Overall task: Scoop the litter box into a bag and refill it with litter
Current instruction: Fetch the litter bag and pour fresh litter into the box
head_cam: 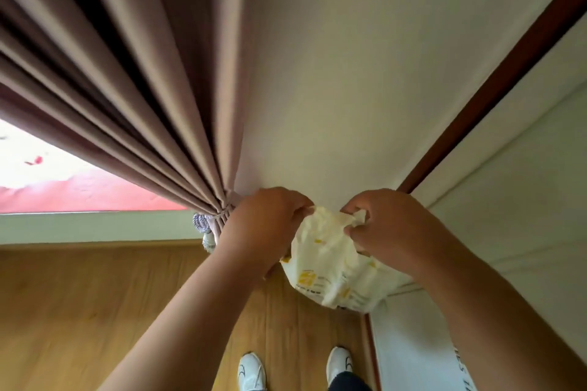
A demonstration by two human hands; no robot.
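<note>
A cream plastic bag point(330, 267) with yellow print hangs in front of me at chest height. My left hand point(263, 225) pinches the bag's top edge on the left side. My right hand point(390, 228) grips the bunched top on the right side. The bag's lower part bulges and hangs over the wooden floor. No litter box and no scoop are in view.
A brown pleated curtain point(133, 98), tied with a cord point(201, 222), hangs at the left beside a window. A pale wall point(349, 89) is straight ahead. A dark door frame point(495, 79) and a white panel point(514, 206) stand at the right. My white shoes point(252, 371) stand on the wooden floor point(95, 295).
</note>
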